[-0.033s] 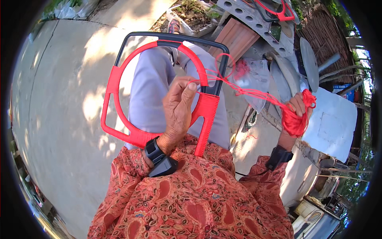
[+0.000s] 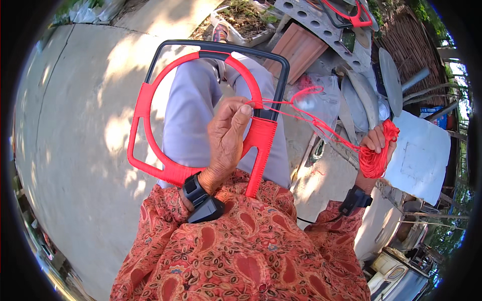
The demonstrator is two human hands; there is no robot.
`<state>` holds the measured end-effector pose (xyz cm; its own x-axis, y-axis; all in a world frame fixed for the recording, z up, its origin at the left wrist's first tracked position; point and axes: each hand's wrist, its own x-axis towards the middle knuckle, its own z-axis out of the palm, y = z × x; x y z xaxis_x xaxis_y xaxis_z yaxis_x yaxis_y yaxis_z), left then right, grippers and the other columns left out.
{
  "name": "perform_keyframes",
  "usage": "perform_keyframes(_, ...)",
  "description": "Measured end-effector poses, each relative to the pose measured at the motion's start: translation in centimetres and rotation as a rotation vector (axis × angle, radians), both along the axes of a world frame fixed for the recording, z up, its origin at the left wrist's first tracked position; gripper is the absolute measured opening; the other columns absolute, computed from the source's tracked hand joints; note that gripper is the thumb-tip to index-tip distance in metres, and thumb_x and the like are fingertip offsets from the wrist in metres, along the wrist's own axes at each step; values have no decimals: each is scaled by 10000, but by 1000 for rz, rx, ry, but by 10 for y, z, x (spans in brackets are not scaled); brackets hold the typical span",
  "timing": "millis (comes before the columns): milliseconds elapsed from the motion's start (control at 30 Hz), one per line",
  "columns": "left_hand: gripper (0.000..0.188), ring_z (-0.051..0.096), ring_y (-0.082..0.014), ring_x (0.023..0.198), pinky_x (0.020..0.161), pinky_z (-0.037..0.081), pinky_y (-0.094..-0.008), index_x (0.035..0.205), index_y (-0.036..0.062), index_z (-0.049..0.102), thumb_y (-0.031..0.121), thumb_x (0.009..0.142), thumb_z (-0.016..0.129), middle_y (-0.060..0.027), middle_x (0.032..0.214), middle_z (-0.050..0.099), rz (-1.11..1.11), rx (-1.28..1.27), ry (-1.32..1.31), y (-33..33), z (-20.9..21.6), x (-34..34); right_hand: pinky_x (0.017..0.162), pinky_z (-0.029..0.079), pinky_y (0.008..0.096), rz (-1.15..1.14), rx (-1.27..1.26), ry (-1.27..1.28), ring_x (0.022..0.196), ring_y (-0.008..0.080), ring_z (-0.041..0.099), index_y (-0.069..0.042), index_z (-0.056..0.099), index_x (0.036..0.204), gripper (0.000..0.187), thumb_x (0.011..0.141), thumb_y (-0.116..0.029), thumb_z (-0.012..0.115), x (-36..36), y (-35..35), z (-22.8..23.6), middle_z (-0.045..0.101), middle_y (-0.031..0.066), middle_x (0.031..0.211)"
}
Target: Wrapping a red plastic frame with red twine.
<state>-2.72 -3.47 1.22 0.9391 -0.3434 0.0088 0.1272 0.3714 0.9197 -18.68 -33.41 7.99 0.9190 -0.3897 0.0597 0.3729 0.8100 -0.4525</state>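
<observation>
L hand (image 2: 226, 133) is working at the R side of a black frame (image 2: 284, 83) w/ a ring (image 2: 145, 125) inside it, both partly wrapped in red cord; thumb & forefinger are pinching together, no real gap, on the red cord (image 2: 316, 121) where it's meeting the ring. Can't tell if they're pressing the ring too; the other L fingers are curling in, partly hidden. R hand (image 2: 375, 141) is holding out well to the R, fingers bending round a loose skein (image 2: 372, 163) of the same cord, approx. half closed, w/ the bundle hanging below the knuckles. Several strands are running btwn the 2 hands, one loop sticking out above a clear plastic bag (image 2: 326, 93). Frame is lying across the lap, over grey trousers (image 2: 188, 110), its lower edge reaching the patterned shirt (image 2: 251, 241). Both wrists are wearing black devices, L (image 2: 206, 206) & R (image 2: 355, 199). Nearby, brown slabs (image 2: 297, 50) are leaning beyond the frame's upper R corner, a pale board (image 2: 419, 155) is sitting just R of the skein, & a 2nd red/black frame (image 2: 360, 20) is lying at top R.
</observation>
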Motion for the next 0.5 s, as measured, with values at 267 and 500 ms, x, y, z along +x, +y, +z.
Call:
perform_keyframes(267,141,551,-83,733,688,472,-233,943,28,596,164,934,562,-23,858,610,-138,125,335,-6,-13,4,523,400,243,-773,-846,1406,594,109,496,-67,587,1026,273,844,-255,664,-190,-109,-58,533,-6,738)
perform_keyframes(500,155,609,-103,678,609,520,-234,986,3,601,142,927,569,-33,824,641,-282,14,619,-1,-3,3,524,399,236,-146,-502,864,584,73,494,-51,594,1039,210,854,-126,660,-18,43,-87,524,-27,687)
